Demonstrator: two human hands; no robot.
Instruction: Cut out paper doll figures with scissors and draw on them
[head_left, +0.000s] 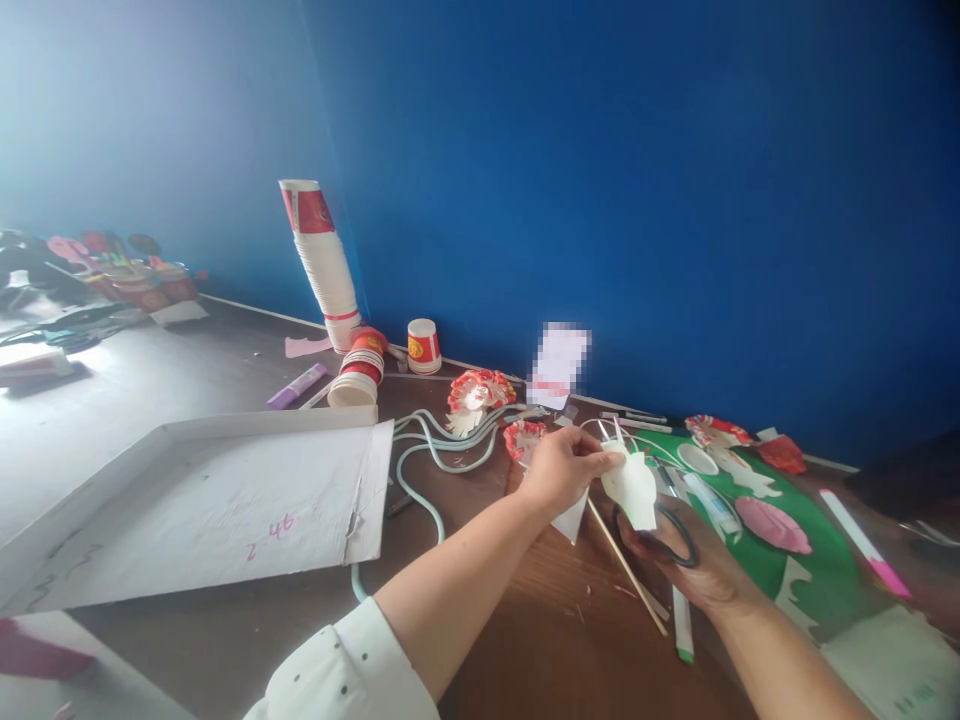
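Between thumb and fingers, my left hand pinches a small white piece of paper with a cut, uneven outline. My right hand is closed around the black handles of a pair of scissors. The scissors pass behind the paper, and their tips show above its top edge; I cannot tell whether the blades touch it. Under my hands are a thin wooden stick and a marker with a green end. Beyond my left hand lies a red-and-white cut paper flower.
A white cardboard box lid lies at left. A tall, leaning stack of paper cups stands by the blue wall, near a single upturned cup. A pale cable winds across the middle. At right, a green sheet carries a pink paper shape.
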